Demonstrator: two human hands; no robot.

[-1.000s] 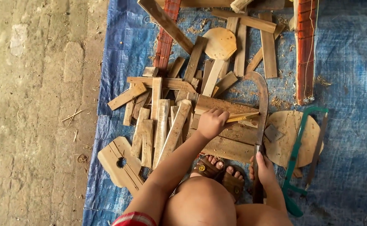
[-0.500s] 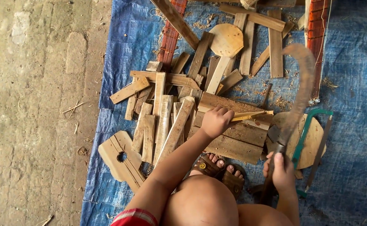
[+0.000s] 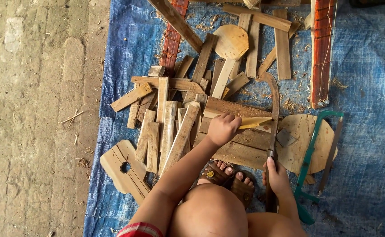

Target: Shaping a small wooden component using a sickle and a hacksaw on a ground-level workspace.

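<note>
The left hand point(image 3: 222, 128) grips a pale wood sliver point(image 3: 254, 122), pressing it on a plank point(image 3: 240, 140) amid scattered offcuts. The right hand point(image 3: 276, 177) clasps a curved knife point(image 3: 273, 127), blade touching the sliver.

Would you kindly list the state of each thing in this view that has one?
left hand: closed on the yellow wood strip
yellow wood strip: held, lying across the wooden boards
right hand: gripping the machete's handle
machete: blade tip near the strip's end; contact unclear
green hacksaw: lying unheld on the blue tarp
round wooden disc: flat, partly under the hacksaw
</note>
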